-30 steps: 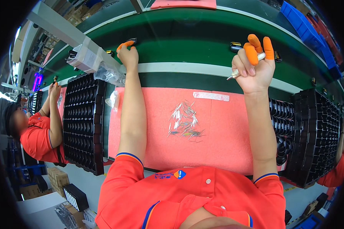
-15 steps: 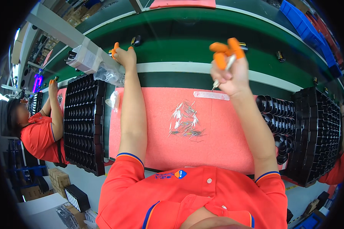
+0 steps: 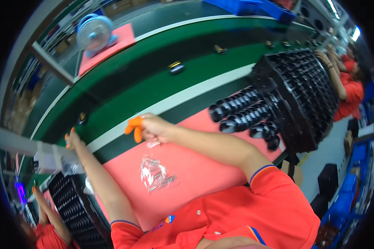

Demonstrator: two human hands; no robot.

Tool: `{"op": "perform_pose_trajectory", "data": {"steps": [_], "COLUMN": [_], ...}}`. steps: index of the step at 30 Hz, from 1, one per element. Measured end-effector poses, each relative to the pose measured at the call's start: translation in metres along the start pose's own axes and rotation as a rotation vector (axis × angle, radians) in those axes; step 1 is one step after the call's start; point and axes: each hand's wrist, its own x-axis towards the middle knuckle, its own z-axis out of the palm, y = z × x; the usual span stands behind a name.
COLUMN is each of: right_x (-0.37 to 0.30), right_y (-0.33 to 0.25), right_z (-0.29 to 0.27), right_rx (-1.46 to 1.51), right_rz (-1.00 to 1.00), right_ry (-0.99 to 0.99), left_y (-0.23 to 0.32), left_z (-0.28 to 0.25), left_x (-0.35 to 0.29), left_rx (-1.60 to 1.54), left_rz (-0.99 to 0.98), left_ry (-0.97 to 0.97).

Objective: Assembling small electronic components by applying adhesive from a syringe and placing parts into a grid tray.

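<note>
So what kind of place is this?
Probably a factory assembly line: a green belt carries small dark parts, black trays with rows of pockets stand beside it, and people wear matching red shirts.

Right hand, fingers orange-covered, hung by the white rail; left hand near a small dark item on green belt. Thin slivers lay scattered on pink mat.

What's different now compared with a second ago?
The view has swung, revealing a blue fan. The right hand has moved left, closer to the left hand; whether it still holds the white tool is unclear. The left hand stays by the green belt; the pile of thin pieces still lies on the pink mat.
</note>
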Motion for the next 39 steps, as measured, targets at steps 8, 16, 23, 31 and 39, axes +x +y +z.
{"op": "perform_pose_trajectory", "data": {"steps": [8,16,23,31,39], "right_x": [-0.002,-0.006,-0.015,-0.024,-0.051], "right_y": [-0.003,-0.018,-0.048,-0.084,-0.112], "right_z": [0.015,0.005,-0.002,-0.015,-0.028], "right_rx": [0.02,0.147,0.211,0.463,0.599], "right_rz": [-0.073,-0.117,-0.224,-0.398,-0.687], "right_ry": [-0.049,-0.001,0.011,-0.101,-0.405], "left_y": [0.01,0.068,0.07,0.123,0.137], "left_z": [-0.026,-0.022,-0.014,-0.015,-0.046], "left_x": [0.019,-0.044,-0.035,-0.237,-0.331], "left_rx": [0.033,-0.861,-1.386,-0.718,-0.35], "left_rz": [0.326,0.141,-0.641,-0.295,0.838], "left_ry": [0.058,-0.179,-0.686,-1.113,-1.364]}}
